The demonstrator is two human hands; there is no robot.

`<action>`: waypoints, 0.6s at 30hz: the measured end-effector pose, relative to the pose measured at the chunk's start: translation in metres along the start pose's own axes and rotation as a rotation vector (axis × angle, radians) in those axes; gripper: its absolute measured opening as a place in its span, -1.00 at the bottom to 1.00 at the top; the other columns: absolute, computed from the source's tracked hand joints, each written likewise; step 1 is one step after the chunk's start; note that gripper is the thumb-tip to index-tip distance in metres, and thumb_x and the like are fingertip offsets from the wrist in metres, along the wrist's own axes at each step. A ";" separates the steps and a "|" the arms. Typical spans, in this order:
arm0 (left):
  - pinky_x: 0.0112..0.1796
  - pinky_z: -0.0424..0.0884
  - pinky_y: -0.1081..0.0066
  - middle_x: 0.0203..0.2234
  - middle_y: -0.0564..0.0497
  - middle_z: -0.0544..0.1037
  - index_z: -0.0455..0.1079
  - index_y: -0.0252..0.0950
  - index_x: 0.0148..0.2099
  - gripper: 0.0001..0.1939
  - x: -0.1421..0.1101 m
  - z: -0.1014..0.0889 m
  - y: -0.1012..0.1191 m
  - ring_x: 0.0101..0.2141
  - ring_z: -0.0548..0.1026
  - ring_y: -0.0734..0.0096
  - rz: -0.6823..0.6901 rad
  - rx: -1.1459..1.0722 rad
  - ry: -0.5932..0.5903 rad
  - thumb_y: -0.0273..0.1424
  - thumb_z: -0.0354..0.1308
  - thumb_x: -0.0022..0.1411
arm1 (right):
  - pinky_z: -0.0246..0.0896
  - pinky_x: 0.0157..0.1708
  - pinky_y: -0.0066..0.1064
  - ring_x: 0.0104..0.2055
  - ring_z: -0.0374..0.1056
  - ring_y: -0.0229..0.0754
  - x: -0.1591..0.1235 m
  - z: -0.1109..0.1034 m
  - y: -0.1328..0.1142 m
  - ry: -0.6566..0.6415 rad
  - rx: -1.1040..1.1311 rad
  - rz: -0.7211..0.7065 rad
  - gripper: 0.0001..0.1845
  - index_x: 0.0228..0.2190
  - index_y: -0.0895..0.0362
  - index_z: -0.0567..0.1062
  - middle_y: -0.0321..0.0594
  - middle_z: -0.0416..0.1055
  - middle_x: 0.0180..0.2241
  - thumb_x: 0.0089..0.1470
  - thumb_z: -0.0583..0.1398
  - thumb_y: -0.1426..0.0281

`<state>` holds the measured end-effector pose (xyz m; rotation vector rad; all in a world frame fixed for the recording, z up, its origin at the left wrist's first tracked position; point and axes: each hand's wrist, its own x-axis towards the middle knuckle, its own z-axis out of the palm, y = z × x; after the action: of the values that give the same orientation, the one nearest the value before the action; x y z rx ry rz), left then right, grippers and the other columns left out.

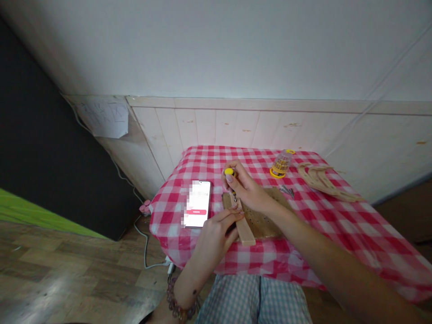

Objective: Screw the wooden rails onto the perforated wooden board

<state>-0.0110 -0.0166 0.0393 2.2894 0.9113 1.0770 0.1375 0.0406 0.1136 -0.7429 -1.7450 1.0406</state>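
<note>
My right hand [245, 182] is closed around a yellow-and-black screwdriver [230, 172] held upright, its shaft pointing down at the far end of a narrow wooden strip [246, 232]. Whether the tip sits on a screw is too small to tell. Fingers of my left hand [221, 224] grip the strip below that spot. Under the strip lies a flat wooden board [266, 220] dotted with small dark holes. Just beyond the board's far right corner is a little heap of metal screws or nails [288, 191].
A clear case with a yellow base and bits inside [282, 164] stands at the back right. Curved wooden pieces [319, 182] lie right of it. Left of my hands rests a lit phone [198, 204]. A checked cloth [205, 164] covers the table, against a panelled wall [205, 126].
</note>
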 end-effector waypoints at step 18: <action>0.05 0.56 0.19 0.00 -0.08 0.62 0.48 -0.26 0.06 -0.61 -0.001 0.002 -0.002 0.01 0.61 0.22 0.005 0.005 0.015 -0.69 0.15 0.25 | 0.30 -0.31 -0.37 -0.35 0.37 -0.26 0.006 0.001 -0.005 -0.121 0.172 0.065 -0.63 -0.24 0.03 0.33 -0.24 0.47 -0.26 0.28 0.13 -0.01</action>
<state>-0.0103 -0.0159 0.0360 2.2917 0.9149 1.0970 0.1343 0.0430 0.1205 -0.6430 -1.7156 1.2858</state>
